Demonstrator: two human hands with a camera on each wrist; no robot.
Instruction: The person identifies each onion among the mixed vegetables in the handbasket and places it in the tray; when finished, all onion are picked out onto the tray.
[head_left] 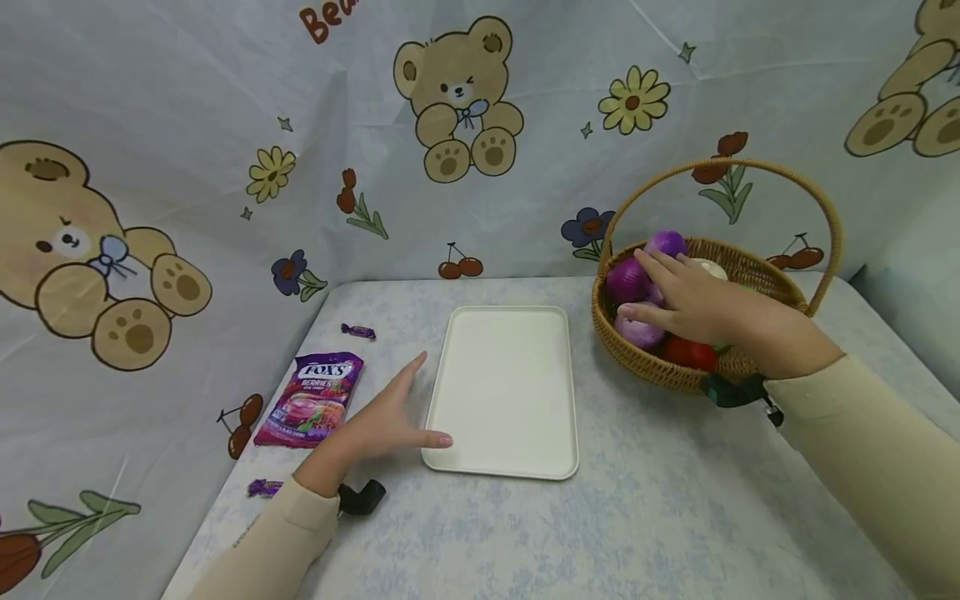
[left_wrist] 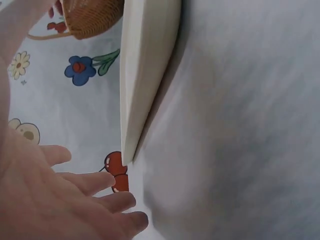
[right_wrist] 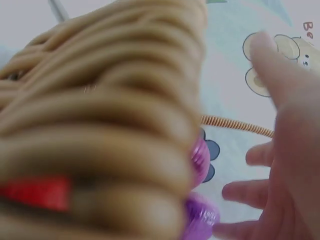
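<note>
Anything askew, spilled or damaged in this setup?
Nothing stands out. The basket is upright with its vegetables inside, the tray lies flat, and the candy bag shows no visible tear. Two wrapped candies lie loose near the bag, but it doesn't look like a spill.

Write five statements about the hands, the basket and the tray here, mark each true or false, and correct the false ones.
1. The wicker basket stands to the right of the white tray in the head view. True.
2. The Fox's Berries candy bag lies inside the wicker basket. False: it lies on the table, left of the white tray.
3. Purple onions lie in the wicker basket. True.
4. The left hand grips the wicker basket. False: it holds nothing and is at the white tray's left edge.
5. The basket's handle arches upward. True.
</note>
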